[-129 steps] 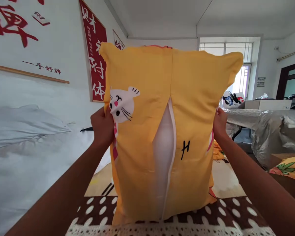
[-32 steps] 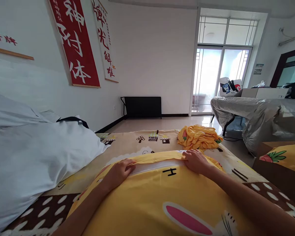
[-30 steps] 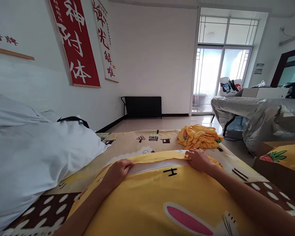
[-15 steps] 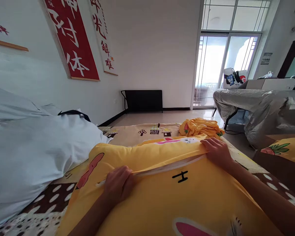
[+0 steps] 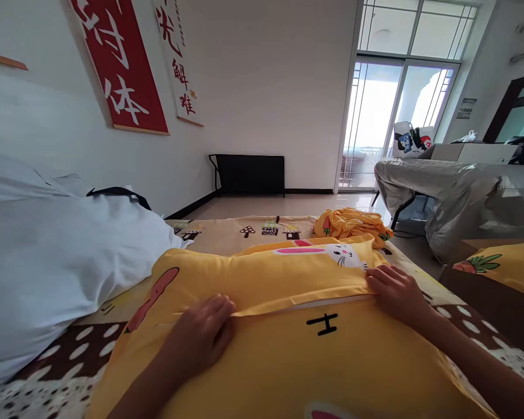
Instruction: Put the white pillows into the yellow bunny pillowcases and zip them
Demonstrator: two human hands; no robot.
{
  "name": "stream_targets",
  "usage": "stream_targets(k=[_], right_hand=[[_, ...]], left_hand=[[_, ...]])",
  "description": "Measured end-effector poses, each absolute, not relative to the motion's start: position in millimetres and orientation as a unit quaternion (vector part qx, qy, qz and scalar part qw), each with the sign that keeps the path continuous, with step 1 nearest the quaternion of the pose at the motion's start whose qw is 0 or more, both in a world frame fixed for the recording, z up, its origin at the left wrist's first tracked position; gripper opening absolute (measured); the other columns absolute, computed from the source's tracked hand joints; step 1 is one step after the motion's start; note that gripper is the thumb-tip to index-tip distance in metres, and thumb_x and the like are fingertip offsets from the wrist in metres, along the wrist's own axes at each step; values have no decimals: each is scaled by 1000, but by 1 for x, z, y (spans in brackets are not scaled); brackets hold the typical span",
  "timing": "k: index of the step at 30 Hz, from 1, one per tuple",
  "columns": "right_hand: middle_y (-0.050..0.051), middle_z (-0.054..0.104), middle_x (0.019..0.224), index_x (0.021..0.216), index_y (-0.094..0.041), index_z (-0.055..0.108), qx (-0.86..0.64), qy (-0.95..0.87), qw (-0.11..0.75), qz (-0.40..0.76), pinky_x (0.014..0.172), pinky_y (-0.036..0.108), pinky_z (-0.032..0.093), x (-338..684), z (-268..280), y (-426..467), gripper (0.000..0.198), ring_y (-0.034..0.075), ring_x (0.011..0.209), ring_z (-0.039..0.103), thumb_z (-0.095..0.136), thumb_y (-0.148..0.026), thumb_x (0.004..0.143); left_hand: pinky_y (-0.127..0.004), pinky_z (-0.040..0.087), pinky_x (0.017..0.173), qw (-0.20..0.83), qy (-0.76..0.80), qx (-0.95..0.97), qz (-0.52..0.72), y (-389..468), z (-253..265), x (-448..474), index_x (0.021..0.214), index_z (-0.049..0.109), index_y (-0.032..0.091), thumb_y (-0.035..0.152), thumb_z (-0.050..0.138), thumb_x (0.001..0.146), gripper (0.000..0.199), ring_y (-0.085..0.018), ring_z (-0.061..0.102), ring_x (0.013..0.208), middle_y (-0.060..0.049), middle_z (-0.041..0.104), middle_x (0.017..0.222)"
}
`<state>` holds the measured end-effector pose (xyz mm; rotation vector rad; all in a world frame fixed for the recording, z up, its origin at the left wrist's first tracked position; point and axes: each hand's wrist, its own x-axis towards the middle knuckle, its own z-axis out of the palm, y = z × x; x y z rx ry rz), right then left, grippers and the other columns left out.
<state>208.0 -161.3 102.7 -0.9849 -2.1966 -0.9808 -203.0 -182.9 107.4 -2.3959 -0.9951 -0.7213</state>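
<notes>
A yellow pillowcase with rabbit and carrot prints and a black letter H lies in front of me, plumped out as if filled. Across its upper part runs a folded flap, and a thin strip of white shows beneath the flap's edge. My left hand is closed at the left part of that edge, fingers curled on the cloth with the thumb below. Farther right, my right hand pinches the flap's right end near the printed white rabbit. The fingertips of both hands are partly hidden.
A large white stuffed bundle sits at the left. Beyond the pillowcase, crumpled yellow cloth lies on the patterned bedding. At the right are a cardboard box with yellow cloth and a plastic-covered table.
The flap has come down toward me, so the white strip under it is narrower and more of the rabbit print shows. My right hand has moved slightly down and right with the edge.
</notes>
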Motion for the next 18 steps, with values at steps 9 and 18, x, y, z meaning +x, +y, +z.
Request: stream_targets(k=[9,18], right_hand=[[5,69,91,85,-20,63,-444,-792,349,-231,74,30,46,208,61,-148,22,17,83,61,42,-12,85],[9,65,109,121,-22,54,-310,-917,236,-81,87,36,44,167,98,-157,31,20,101,57,44,-30,92]], left_hand=[[-32,46,75,145,-518,-795,-280,-146,89,-266,71,50,22,35,42,83,20,-24,57,93,-3,58,75],[-35,39,98,36,-491,-836,-243,-152,90,-251,107,55,24,41,45,86,28,-20,53,108,-2,60,110]])
